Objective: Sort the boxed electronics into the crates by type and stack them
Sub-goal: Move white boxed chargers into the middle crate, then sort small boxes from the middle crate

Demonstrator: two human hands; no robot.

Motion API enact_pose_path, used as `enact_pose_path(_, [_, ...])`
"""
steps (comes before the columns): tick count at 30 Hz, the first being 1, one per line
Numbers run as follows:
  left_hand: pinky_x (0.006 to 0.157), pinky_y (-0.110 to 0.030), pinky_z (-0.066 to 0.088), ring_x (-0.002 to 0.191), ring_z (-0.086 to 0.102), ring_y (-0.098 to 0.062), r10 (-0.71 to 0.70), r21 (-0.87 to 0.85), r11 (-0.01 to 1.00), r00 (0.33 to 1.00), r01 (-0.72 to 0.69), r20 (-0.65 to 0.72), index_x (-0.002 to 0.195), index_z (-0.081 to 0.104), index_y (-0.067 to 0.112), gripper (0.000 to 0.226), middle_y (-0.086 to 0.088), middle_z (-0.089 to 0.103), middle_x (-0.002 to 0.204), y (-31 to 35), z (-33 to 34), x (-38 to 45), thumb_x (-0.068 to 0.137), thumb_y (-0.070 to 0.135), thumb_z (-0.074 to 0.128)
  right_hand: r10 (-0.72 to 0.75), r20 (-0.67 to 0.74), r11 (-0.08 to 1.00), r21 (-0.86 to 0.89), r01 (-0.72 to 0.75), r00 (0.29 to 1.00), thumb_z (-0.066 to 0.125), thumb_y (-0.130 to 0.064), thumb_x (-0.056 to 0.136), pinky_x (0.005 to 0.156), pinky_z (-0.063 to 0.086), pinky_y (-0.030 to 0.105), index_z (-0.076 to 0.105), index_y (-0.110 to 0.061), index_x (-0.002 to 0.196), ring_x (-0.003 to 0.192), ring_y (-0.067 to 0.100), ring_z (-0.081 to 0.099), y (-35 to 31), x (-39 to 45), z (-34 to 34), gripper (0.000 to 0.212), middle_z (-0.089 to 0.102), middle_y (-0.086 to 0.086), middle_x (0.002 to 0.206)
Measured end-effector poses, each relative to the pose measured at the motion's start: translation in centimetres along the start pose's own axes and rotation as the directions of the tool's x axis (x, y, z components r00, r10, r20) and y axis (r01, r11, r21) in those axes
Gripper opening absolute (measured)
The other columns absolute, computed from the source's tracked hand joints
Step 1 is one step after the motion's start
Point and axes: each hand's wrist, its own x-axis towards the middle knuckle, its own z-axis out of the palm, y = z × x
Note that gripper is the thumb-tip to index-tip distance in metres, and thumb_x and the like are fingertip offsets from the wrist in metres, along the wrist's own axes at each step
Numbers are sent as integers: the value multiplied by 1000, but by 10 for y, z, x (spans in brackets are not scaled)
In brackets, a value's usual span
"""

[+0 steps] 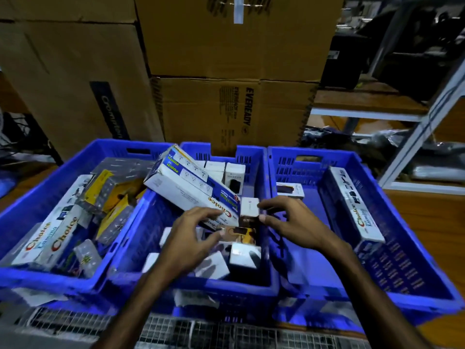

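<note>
Both hands reach into the middle crate [191,288], left hand [195,233] seemingly pinching the brown box [242,234], right hand [289,217] gripping a small white box [249,206] (the leaning Choice power-strip box [186,187] could slide down).

3 blue crates side by side on a wire mesh surface [176,331]: left crate [37,197], middle crate [201,288], right crate [415,285]. cardboard cartons [226,71] stacked behind; what they rest on is hidden.
</note>
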Motion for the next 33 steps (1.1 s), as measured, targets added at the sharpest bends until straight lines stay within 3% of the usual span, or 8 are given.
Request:
enact_pose_path(6, [86,-17,48,100,64,-4,126,-20,992,987,-125,100,110,75,26,29,16,69,102,48,65,17,81,26,80,101,-76,991,96,-93,992,72,-35,96,89,56,29,73,-24,121,102,-8,67,70,-28,-22,27,73,-15,114])
enact_pose_path(10, [90,-35,55,101,65,-7,121,22,992,988,-123,93,113,73,29,30,15,69,106,63,102,34,84,36,76,119,19,991,58,-120,993,73,-29,95,84,53,14,74,-17,121,97,-9,68,119,-22,-43,29,74,-12,113])
enact_pose_path(15, [84,-33,59,96,65,-6,67,80,995,998,-66,-4,111,74,30,26,18,67,102,74,137,38,85,34,77,134,212,987,-118,-111,968,76,-31,93,91,53,29,68,-11,129,101,16,70,166,32,-73,42,71,-1,114])
enact_pose_path(20, [85,-38,56,94,64,-14,40,185,983,989,-13,-142,107,76,21,26,13,67,97,83,154,32,84,31,75,142,328,940,-341,-23,934,76,-28,91,97,48,34,57,-13,143,124,32,62,200,115,-69,57,63,16,138])
enact_pose_path(25, [87,-44,55,96,64,-18,-12,250,966,976,68,-219,105,76,19,24,8,71,96,88,164,17,83,29,75,215,347,894,-447,-40,913,86,-27,70,96,52,36,47,-19,148,124,36,60,243,165,-34,88,50,17,142])
enact_pose_path(29, [92,-43,55,101,65,-17,-80,221,966,967,136,-243,107,76,21,24,7,69,99,93,163,13,85,30,75,208,328,886,-463,-35,921,83,-18,71,105,51,49,29,-26,158,136,42,50,253,168,-17,103,37,18,153])
enact_pose_path(31, [94,-41,54,102,63,-16,-103,213,965,965,156,-241,109,76,20,24,9,65,100,96,162,11,86,27,77,226,296,886,-458,-70,928,83,-19,73,110,45,48,24,-29,159,141,44,44,254,169,-12,105,34,21,157])
enact_pose_path(33, [95,-39,53,102,62,-14,-104,219,963,964,160,-246,110,76,20,23,11,64,99,99,162,10,87,24,80,226,269,899,-427,-94,936,81,-26,75,104,47,45,33,-24,154,134,44,51,249,170,-15,92,44,23,148])
